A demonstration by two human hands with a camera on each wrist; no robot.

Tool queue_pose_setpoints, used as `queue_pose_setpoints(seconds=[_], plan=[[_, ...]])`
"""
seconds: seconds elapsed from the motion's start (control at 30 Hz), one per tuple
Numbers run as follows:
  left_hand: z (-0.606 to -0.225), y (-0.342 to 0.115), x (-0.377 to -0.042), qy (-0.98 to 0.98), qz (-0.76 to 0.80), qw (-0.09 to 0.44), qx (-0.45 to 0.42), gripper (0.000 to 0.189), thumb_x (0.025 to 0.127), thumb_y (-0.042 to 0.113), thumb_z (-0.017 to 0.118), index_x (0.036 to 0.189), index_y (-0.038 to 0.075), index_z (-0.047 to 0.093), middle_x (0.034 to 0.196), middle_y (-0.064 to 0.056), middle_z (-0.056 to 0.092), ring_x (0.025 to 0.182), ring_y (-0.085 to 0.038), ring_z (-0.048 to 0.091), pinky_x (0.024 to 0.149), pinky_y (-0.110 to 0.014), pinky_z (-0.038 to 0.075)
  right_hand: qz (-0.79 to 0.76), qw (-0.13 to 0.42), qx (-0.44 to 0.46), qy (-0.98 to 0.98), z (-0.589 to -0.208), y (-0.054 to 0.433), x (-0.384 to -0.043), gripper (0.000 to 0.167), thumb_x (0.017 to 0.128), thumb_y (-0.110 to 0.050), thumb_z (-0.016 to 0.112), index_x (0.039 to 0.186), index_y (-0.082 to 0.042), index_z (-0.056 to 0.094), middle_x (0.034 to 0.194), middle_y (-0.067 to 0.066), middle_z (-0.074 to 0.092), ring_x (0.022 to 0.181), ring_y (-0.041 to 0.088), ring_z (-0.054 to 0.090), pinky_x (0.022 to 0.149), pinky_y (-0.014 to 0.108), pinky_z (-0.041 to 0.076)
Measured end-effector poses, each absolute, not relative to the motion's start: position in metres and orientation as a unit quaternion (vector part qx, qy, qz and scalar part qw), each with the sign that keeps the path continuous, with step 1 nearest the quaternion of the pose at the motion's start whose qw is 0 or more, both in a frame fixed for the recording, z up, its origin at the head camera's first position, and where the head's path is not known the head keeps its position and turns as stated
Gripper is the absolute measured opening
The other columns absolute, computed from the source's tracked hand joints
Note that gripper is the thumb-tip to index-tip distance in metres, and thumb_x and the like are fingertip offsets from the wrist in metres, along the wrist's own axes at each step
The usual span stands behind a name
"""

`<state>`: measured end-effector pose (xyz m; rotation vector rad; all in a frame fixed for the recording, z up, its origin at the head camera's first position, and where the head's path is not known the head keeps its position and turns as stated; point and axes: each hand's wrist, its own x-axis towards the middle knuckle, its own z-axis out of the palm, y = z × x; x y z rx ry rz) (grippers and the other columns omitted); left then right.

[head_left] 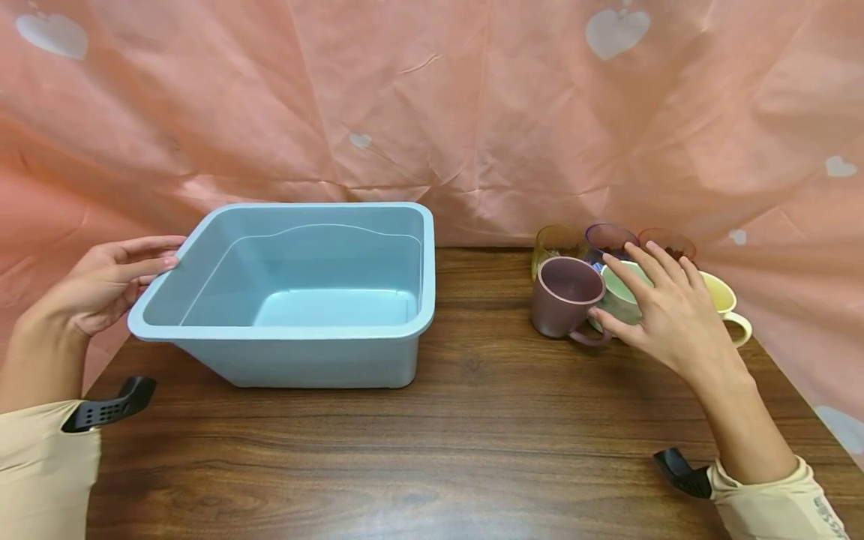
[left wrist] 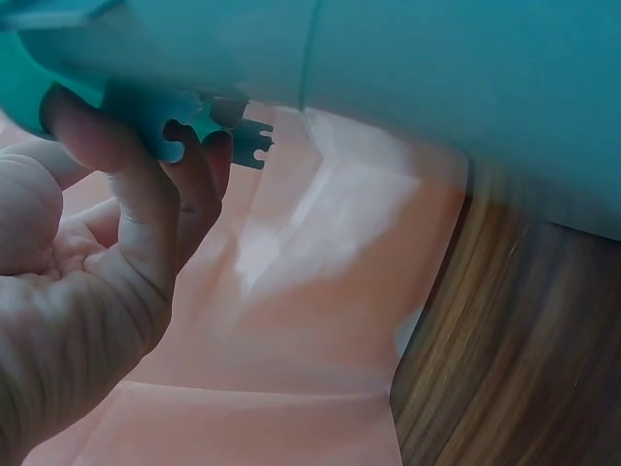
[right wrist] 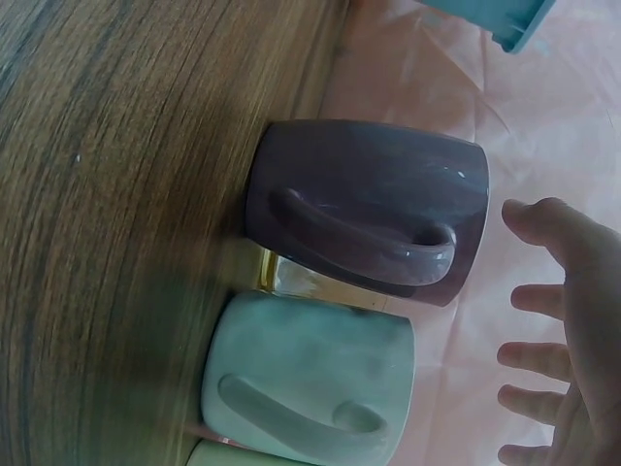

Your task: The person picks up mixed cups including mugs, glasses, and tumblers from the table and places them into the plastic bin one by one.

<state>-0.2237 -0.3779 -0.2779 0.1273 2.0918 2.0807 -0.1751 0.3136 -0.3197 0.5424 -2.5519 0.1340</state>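
Note:
My left hand [head_left: 101, 281] grips the left rim of a light blue plastic tub [head_left: 324, 360], thumb at the top edge. In the left wrist view its fingers [left wrist: 141, 209] curl under the rim, beside the tub's outer wall [left wrist: 437, 87]. At the right, my right hand [head_left: 675, 315] hovers over the mugs with its fingers spread, holding nothing. A purple mug [head_left: 556, 311] stands just left of the hand. The pale green mug [right wrist: 301, 359] is partly hidden behind the fingers in the head view. A yellow mug [head_left: 718, 296] shows past the hand's right side.
Behind the mugs stand a yellow-tinted glass [head_left: 545, 244], a blue-rimmed glass [head_left: 601, 236] and a reddish glass [head_left: 668, 240]. Everything is on a dark wooden table [head_left: 439, 457]. A pink cloth [head_left: 472, 112] with white hearts hangs along the back.

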Motion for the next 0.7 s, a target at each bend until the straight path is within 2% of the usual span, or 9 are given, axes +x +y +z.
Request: queue_pose_setpoints(seconds=[0.3,0.53,0.7], plan=[[-0.2761,-0.3758,-0.2234,0.703,0.7,0.11,0.058,0.04,0.106,-0.004,0.05,0.122,0.022,0.075,0.104,-0.002,0.077,0.079,-0.017,0.075,0.061,-0.032,0.063,0.049,0.262,0.2,-0.943,-0.3212,0.313,-0.1741,0.075,0.087,-0.058,0.07,0.144,-0.011,0.059,0.15,0.025,0.05,0.143,0.048,0.038,0.114,0.073,0.028],[-0.2789,-0.3751,-0.2253,0.673,0.722,0.129,0.095,0.041,0.106,-0.009,0.046,0.125,0.015,0.073,0.108,-0.006,0.077,0.084,-0.02,0.076,0.066,-0.034,0.064,0.046,0.253,0.195,-0.946,-0.3226,0.3129,-0.1718,0.074,0.088,-0.058,0.07,0.145,-0.011,0.058,0.152,0.026,0.048,0.144,0.048,0.038,0.114,0.073,0.028],[-0.2795,-0.37,-0.2281,0.667,0.724,0.136,0.116,0.042,0.106,-0.01,0.045,0.127,0.014,0.072,0.109,-0.006,0.076,0.086,-0.02,0.076,0.067,-0.035,0.064,0.046,0.252,0.196,-0.947,-0.3228,0.3133,-0.1719,0.074,0.088,-0.057,0.07,0.146,-0.012,0.057,0.152,0.025,0.048,0.145,0.047,0.037,0.114,0.073,0.028]])
